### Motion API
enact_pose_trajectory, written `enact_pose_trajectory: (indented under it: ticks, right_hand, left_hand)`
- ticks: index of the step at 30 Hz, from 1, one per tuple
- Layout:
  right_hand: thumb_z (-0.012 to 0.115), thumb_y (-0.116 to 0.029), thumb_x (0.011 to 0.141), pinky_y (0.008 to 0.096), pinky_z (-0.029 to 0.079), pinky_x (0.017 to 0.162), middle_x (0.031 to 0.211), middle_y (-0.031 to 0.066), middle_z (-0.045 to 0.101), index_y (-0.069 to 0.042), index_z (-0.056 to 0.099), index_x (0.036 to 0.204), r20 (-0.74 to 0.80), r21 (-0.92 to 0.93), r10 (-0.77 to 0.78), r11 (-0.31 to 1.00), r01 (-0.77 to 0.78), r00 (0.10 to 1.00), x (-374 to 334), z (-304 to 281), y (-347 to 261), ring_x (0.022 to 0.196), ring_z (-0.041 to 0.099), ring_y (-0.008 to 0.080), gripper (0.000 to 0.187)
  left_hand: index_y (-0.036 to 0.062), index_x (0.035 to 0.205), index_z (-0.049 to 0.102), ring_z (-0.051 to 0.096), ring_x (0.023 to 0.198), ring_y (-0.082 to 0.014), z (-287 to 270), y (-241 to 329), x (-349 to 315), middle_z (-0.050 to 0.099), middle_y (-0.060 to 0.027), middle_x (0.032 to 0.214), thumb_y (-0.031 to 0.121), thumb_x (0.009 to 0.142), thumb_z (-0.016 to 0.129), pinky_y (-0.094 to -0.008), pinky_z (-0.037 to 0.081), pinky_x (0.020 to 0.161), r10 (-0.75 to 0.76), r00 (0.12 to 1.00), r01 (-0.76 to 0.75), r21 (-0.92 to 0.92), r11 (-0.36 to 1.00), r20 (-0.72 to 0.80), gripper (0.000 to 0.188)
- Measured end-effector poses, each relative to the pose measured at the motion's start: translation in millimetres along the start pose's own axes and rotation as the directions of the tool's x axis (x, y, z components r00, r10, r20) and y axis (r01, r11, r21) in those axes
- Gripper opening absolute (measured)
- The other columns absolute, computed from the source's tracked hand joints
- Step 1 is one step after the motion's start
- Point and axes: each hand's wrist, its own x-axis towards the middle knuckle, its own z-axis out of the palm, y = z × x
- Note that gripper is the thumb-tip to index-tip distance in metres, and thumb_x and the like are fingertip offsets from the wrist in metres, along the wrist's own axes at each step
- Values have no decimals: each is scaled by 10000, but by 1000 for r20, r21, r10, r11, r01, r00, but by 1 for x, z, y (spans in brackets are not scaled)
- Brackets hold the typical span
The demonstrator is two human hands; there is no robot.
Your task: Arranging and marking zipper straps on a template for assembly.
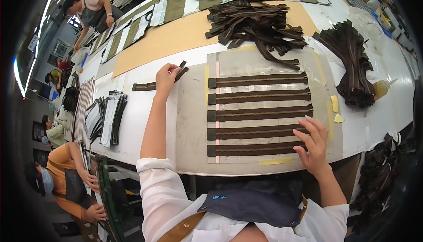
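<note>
Several dark brown zippers with metal teeth lie side by side in rows on a grey board in front of me. Their black end tabs line up along a pink strip at the left. My left hand is beyond the board's left edge, its fingers closed on another dark zipper. That zipper's ends show on both sides of the hand. Over the right ends of the two nearest zippers is my right hand, fingers apart and holding nothing. Whether its fingertips touch them, I cannot tell.
A loose heap of brown zippers lies beyond the board, and a tied bundle at the right. Dark-edged white pieces are stacked at the left. Green-and-white panels line the far side. Co-workers are at the left.
</note>
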Motion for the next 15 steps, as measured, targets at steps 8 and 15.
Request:
enact_pose_trajectory:
  ticks: [8,15]
  right_hand:
    - [761,-233,877,487,403,1025,1290,109,668,-53,707,1125,-50,106,-34,994,39,998,55,-4,-9,1213,570,334,311]
    - [667,-174,1003,273,476,893,1073,28,688,-24,632,1295,234,711,292,599,-367,928,118,25,-4,988,614,102,331]
  left_hand:
    - [45,1102,684,599,849,-59,-32,116,-42,671,12,934,115,985,694,-203,477,758,105,971,73,-684,726,215,137]
    - [61,1126,595,522,886,-41,-29,200,-111,545,55,916,62,928,734,-211,434,810,414,778,130,-766,629,472,243]
